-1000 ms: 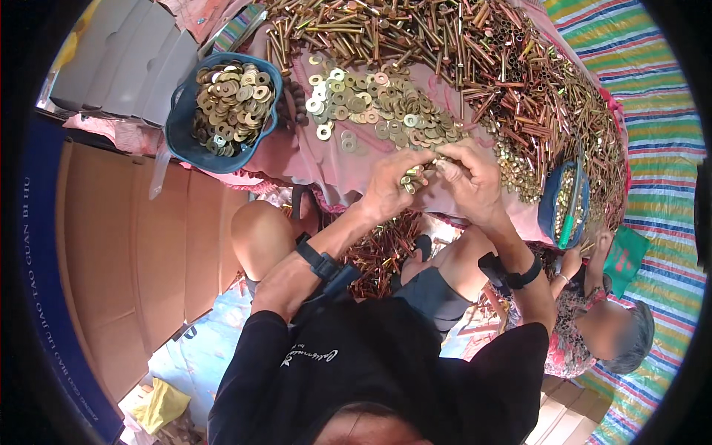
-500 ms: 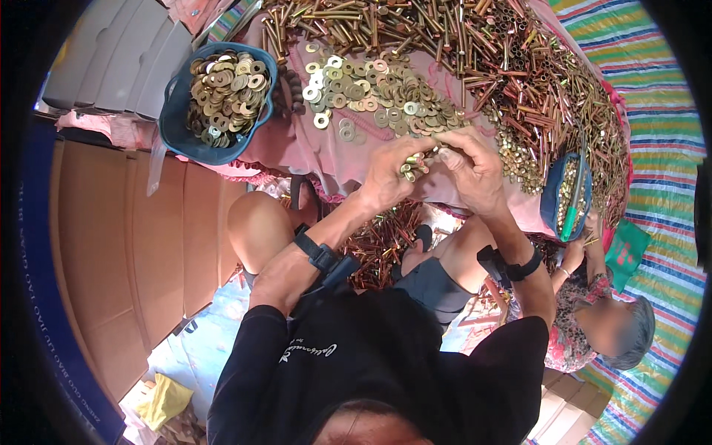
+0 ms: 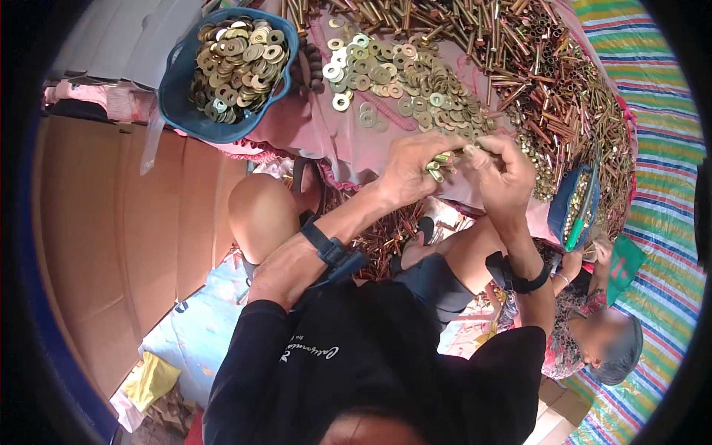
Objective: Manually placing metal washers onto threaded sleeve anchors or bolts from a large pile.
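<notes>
My left hand (image 3: 417,169) is closed around several brass-coloured bolts (image 3: 442,165), whose ends poke out below its fingers. Close beside it, my right hand (image 3: 506,176) has thumb and forefinger brought together at the left fingertips; whatever is pinched there is too small to make out. Both hands are above the near edge of a pink cloth (image 3: 356,152). Just beyond them lies a spread of flat yellowish washers (image 3: 437,99). Small brass-coloured nuts (image 3: 545,176) are heaped right of my right hand.
A blue bin (image 3: 167,93) full of washers stands at the far left. Long bolts and tubes (image 3: 519,55) pile up at the back. A smaller blue bin (image 3: 561,204) holds small parts at right, beside a co-worker (image 3: 586,334). Cardboard boxes (image 3: 148,222) line the left side.
The view has shifted, carrying the washer bin up in the picture. Both hands stay together, still at the bolts, with my right fingers slightly rearranged. The co-worker's hands have moved a little apart.
</notes>
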{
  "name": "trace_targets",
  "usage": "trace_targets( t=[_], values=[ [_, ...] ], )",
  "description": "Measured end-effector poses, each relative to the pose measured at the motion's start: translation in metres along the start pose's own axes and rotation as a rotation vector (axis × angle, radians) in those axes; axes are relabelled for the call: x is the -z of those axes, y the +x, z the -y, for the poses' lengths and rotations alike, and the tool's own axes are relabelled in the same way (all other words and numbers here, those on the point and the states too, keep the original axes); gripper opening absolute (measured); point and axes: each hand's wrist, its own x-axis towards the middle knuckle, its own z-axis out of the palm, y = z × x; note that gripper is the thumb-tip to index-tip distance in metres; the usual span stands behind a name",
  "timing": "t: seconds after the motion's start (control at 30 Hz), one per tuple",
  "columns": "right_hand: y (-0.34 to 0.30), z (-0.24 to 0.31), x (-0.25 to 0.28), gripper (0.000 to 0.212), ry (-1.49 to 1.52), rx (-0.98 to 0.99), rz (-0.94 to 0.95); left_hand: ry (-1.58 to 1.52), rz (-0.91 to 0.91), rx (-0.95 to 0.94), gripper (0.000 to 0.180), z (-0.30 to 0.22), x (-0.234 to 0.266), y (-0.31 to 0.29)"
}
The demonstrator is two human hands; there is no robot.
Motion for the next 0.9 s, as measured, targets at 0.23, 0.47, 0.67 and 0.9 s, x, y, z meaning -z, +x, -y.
trace_targets(
  t=[0.23, 0.47, 0.67, 0.9],
  values=[
    [0.010, 0.002, 0.000, 0.022, -0.254, 0.367, 0.012, -0.003, -0.014, -0.037, 0.054, 0.002, 0.001, 0.003],
    [0.007, -0.005, -0.002, 0.019, -0.265, 0.269, -0.036, 0.002, 0.006, -0.026, 0.052, 0.003, -0.003, 0.005],
    [0.016, -0.006, 0.000, 0.037, 0.093, -0.162, 0.201, 0.103, 0.009, 0.032, 0.030, -0.004, 0.000, 0.004],
    [0.027, -0.027, -0.005, 0.028, -0.235, 0.649, 0.002, 0.041, -0.034, 0.272, 0.030, 0.005, -0.002, -0.008]
  ],
)
